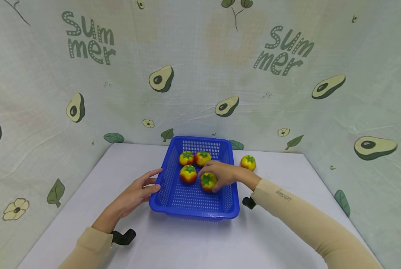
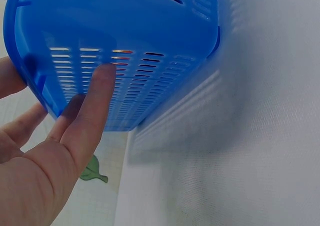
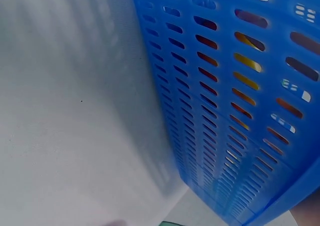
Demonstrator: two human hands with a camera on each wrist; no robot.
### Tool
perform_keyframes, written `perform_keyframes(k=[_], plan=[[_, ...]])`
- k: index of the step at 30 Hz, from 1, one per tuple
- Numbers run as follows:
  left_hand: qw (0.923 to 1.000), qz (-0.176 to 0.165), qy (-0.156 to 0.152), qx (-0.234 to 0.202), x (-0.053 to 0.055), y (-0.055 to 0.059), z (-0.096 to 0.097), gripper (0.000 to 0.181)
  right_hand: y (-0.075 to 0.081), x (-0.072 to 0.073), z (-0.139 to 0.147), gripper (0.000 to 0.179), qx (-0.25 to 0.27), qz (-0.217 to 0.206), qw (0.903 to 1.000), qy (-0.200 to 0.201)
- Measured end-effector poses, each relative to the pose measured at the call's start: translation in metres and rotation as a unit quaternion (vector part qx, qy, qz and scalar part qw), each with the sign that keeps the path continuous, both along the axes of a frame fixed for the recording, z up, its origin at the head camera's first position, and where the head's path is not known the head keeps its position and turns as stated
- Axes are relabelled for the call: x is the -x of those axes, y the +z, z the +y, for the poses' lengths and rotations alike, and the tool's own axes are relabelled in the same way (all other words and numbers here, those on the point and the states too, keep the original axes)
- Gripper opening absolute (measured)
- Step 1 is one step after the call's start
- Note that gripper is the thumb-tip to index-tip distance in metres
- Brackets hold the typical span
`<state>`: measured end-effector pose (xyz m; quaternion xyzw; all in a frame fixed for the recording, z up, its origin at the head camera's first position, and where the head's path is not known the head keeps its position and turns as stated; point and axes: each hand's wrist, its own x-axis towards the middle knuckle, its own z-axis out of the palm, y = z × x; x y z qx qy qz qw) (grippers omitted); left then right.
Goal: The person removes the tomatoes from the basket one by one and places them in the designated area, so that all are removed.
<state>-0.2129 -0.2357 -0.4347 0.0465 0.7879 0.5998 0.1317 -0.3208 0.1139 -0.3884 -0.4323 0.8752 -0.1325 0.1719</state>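
A blue plastic basket (image 1: 193, 213) stands on the white table with several yellow-and-red persimmons in it, each with a green leafy top. Reaching over the basket's right side, my right hand (image 1: 222, 173) holds a persimmon (image 1: 207, 180) near the basket floor, thumb on one side and fingers on the other. Beside it lie a front-left persimmon (image 1: 188, 174), a back-left persimmon (image 1: 186, 158) and a back persimmon (image 1: 202, 158). My left hand (image 1: 138, 194) touches the basket's left rim with extended fingers; the left wrist view shows a finger (image 2: 95, 103) against the slotted outer wall.
Outside the basket, another persimmon (image 1: 248, 163) sits on the table (image 1: 271, 231) behind my right wrist. A pale cloth (image 1: 193, 48) printed with avocados and lettering hangs behind and at both sides. The basket wall (image 3: 215, 100) fills much of the right wrist view.
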Motion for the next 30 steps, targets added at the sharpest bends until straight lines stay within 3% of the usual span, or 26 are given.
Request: perform_keyframes(k=[22,30], plan=[[1.0,0.0,0.003,0.002,-0.001,0.0,0.0,0.076,-0.002,0.001,-0.003,0.056,-0.013,-0.015,0.9998,0.002],[1.0,0.002,0.004,0.003,-0.001,0.0,0.0,0.075,0.011,-0.005,0.002,0.055,0.009,0.007,0.9999,0.011]])
